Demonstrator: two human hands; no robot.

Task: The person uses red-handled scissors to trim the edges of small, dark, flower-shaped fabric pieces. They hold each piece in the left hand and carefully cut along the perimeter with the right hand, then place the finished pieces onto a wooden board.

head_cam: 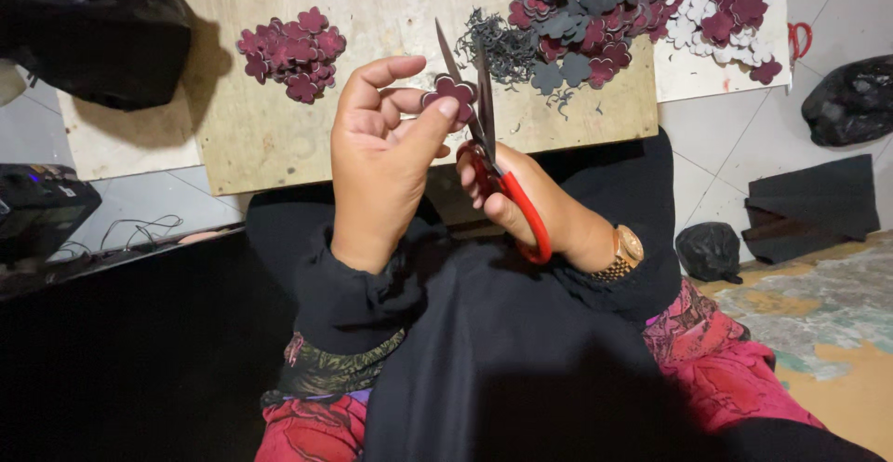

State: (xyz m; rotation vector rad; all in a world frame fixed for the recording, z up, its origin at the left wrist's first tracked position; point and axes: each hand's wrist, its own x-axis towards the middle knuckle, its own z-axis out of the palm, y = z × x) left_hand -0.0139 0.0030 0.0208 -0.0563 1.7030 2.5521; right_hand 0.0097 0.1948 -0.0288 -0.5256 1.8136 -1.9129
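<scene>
The left hand (pixel 381 160) pinches a small maroon flower piece (pixel 449 93) between thumb and fingers, holding it up just above the hand and a little toward the right hand. The right hand (pixel 535 206) is closed through the red handles of the scissors (pixel 484 136), thumb and fingers wrapped in the loops. The two hands sit close together, nearly touching at the thumbs.

The scissors' long axis runs up and away from the right hand, leaning slightly toward the left one. The blades stand parted in a narrow V, and the flower piece lies right at that V, against the near blade on its left-hand side. So the piece is up and inward from the right hand, directly above the left thumb tip; the left hand is the nearer one, being clamped on it.

Beyond both hands, on the worktop (pixel 391 6), a small heap of maroon flowers (pixel 293 53) lies past the left hand, dark trimmings (pixel 507 48) straight ahead, and a bigger mixed pile (pixel 633 11) past the right hand.
</scene>
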